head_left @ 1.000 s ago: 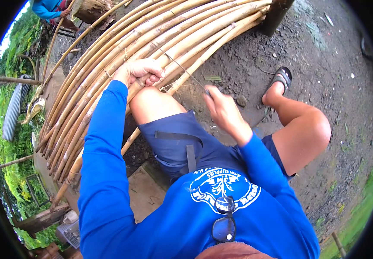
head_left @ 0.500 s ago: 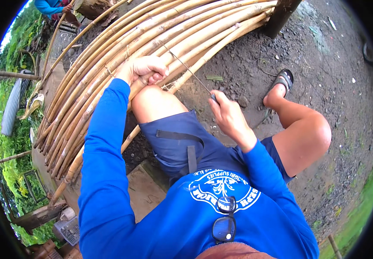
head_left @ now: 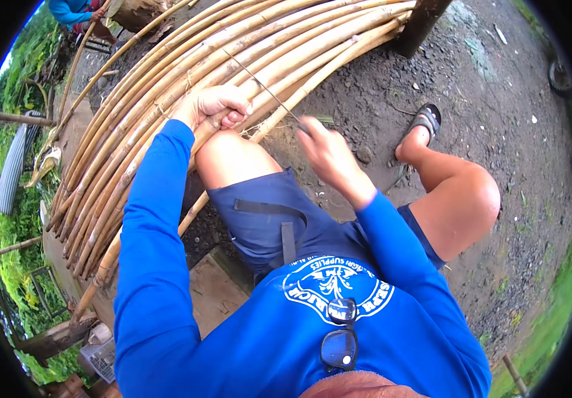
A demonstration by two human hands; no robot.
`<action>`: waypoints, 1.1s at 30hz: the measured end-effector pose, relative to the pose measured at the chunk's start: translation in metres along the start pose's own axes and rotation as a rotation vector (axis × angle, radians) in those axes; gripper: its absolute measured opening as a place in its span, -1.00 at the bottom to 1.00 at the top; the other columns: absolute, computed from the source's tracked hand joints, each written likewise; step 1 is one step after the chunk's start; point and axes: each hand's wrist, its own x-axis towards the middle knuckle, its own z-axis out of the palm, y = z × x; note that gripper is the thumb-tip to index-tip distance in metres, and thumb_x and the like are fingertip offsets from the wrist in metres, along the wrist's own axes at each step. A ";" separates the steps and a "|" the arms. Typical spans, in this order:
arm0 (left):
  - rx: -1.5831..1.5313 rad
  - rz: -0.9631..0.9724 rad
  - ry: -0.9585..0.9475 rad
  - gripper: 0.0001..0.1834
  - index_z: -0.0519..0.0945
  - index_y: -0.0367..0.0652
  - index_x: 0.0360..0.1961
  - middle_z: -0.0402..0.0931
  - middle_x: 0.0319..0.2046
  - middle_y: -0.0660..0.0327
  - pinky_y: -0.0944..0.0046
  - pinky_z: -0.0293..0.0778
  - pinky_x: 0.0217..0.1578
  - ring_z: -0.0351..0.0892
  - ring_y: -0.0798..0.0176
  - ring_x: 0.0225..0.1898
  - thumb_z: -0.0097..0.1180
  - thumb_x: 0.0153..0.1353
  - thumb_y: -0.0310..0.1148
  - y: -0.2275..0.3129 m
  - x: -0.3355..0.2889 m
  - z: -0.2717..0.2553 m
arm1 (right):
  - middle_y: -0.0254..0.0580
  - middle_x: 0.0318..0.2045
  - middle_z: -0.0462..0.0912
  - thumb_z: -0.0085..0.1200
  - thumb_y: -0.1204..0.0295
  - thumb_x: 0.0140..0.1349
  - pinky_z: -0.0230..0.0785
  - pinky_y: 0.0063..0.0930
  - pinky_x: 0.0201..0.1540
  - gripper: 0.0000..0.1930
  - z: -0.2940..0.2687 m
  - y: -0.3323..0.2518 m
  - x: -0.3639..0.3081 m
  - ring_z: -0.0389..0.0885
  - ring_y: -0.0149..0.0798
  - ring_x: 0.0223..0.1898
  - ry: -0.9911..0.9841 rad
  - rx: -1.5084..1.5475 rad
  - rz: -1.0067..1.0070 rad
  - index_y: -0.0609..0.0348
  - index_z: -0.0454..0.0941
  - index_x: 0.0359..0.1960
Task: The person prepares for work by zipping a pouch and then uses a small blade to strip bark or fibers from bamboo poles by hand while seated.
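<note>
Against half a second ago, the right hand (head_left: 329, 156), gripping a thin dark rod (head_left: 259, 84), is nearer the bamboo poles (head_left: 299, 61), with the rod reaching farther across them. The left hand (head_left: 218, 105) stays fisted over the poles beside the knee (head_left: 233, 156).

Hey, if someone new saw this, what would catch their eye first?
Probably the long tan poles sweeping from the left up to the top. Next, the blue shirt filling the lower middle, sunglasses hanging at its neck. Near the centre, the closed left hand lies on the poles and the right hand holds a thin tool slanting over them.
</note>
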 end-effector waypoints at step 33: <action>-0.157 0.011 -0.012 -0.87 0.58 -0.07 -0.29 0.37 -0.64 0.38 0.44 0.24 -0.61 0.31 0.51 -0.65 0.33 0.28 -0.37 0.000 0.006 0.001 | 0.36 -0.35 0.67 0.07 0.33 0.56 0.51 0.19 -0.20 -0.77 0.007 -0.015 0.045 0.67 0.46 -0.21 -0.014 0.011 -0.012 0.24 0.50 0.05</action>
